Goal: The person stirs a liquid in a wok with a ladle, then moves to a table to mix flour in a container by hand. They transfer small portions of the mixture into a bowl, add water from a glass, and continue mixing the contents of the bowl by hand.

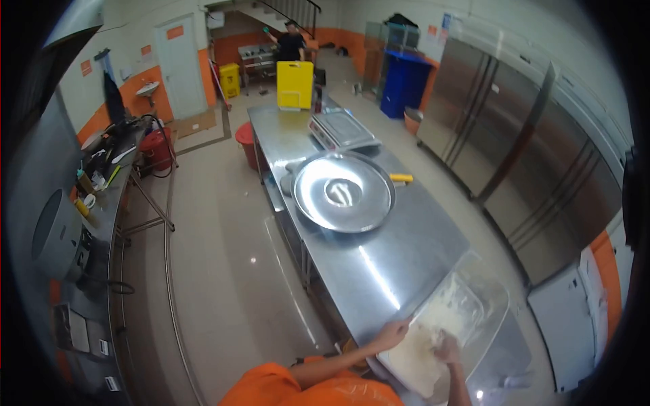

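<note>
A clear plastic tub (pixel 497 304) stands at the near end of the steel table, holding a pale, floury mixture (pixel 414 358), whiter toward its far side. My left hand (pixel 395 333) is closed at the tub's left rim. Inside the tub, my right hand (pixel 447 349) has its fingers curled down into the mixture, and the fingertips are partly hidden by it. Farther up the table lies a large round steel lid (pixel 311 196) with a raised centre.
The steel table (pixel 359 284) stretches away from me. On it are a yellow-handled tool (pixel 401 178), a scale (pixel 344 128) and a yellow board (pixel 294 84). Steel refrigerators (pixel 467 108) line the right; a cluttered counter (pixel 108 196) runs left. Another person (pixel 291 46) stands at the back.
</note>
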`<state>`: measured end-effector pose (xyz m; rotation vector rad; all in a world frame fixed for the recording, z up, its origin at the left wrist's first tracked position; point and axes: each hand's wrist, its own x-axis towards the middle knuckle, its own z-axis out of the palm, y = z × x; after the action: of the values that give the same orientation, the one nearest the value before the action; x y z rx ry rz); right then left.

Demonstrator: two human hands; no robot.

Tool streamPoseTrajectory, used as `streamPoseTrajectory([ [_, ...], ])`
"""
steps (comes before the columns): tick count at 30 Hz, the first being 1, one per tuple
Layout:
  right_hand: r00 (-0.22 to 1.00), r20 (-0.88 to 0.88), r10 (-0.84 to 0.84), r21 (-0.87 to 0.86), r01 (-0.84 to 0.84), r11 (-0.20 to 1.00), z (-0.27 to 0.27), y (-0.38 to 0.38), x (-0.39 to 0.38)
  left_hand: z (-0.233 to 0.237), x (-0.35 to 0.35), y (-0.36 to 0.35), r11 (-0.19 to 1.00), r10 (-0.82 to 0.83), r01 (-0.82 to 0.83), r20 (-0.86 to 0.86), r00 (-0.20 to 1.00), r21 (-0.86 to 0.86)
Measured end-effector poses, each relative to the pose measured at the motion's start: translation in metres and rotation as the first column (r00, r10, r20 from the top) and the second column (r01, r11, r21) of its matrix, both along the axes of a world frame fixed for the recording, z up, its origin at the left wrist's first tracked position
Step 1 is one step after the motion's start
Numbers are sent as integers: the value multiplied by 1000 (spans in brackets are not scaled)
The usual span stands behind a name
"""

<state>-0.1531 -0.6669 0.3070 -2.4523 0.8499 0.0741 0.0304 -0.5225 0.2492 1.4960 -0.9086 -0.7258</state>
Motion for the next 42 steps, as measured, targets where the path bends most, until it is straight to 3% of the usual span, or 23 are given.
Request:
streamPoseTrajectory([
  [1,997,42,61,57,-64,996,21,15,14,-34,-6,-11,994,32,-31,6,999,-109],
  [2,989,83,120,102,-128,986,36,26,19,-44,-3,-12,999,-35,37,68,997,-19],
  [4,1000,0,23,293,-22,956,34,26,26,-4,-1,3,999,-37,36,30,999,35],
  [8,960,266,86,172,-135,976,-41,-28,46,-4,2,-2,999,-28,28,-2,1000,26],
  [10,975,62,-214,98,207,973,-77,-28,59,-3,0,-1,999,-29,28,31,999,23],
  [11,910,371,-182,392,24,920,-135,-43,51,-3,3,-2,999,-25,23,61,998,25],
  [13,893,450,16,-15,-10,1000,-111,6,53,-3,7,-3,998,-23,21,41,999,52],
  [15,977,190,101,-73,-88,993,-114,12,31,0,10,-5,993,-57,54,26,998,104],
  [19,919,276,281,7,-294,956,-142,-30,-30,10,30,-11,987,-136,129,69,988,94],
  [22,972,237,1,154,-39,987,-134,-41,-59,3,35,-20,990,-125,119,91,988,70],
  [24,963,-261,70,280,6,960,-85,-25,-50,-3,34,-22,989,-133,129,69,989,66],
  [27,973,-191,-133,606,223,764,-80,17,-19,-11,34,-24,991,-134,132,34,990,36],
  [28,984,-158,-87,631,168,758,-65,29,5,-9,35,-24,991,-123,121,38,992,56],
  [29,965,175,194,474,-255,843,-108,14,-3,-8,34,-25,990,-121,118,36,992,80],
  [30,778,438,451,139,-554,821,-146,2,-8,-13,35,-27,993,-106,104,48,993,56],
  [31,994,101,-31,704,-50,709,-164,-2,-12,-25,35,-31,994,-105,104,41,994,46],
  [34,991,-131,-12,384,62,921,-171,7,3,-19,59,-13,961,-129,119,26,991,251],
  [36,914,-210,-347,309,399,863,-114,20,25,-27,101,32,972,-47,21,-109,993,-233],
  [37,800,-143,-583,322,595,737,-64,36,43,-13,123,71,954,92,-87,4,996,-286],
  [38,795,-135,-591,295,601,742,-37,35,38,-2,145,106,981,154,-178,-250,956,-79],
  [39,797,-116,-593,270,600,753,-31,36,33,18,161,139,930,335,-284,-219,917,233],
  [40,788,-132,-602,276,612,741,-35,30,23,-7,177,174,896,427,-371,-246,870,242],
  [42,878,138,-458,361,386,849,-46,15,-5,-58,188,235,879,433,-391,-111,895,274],
])
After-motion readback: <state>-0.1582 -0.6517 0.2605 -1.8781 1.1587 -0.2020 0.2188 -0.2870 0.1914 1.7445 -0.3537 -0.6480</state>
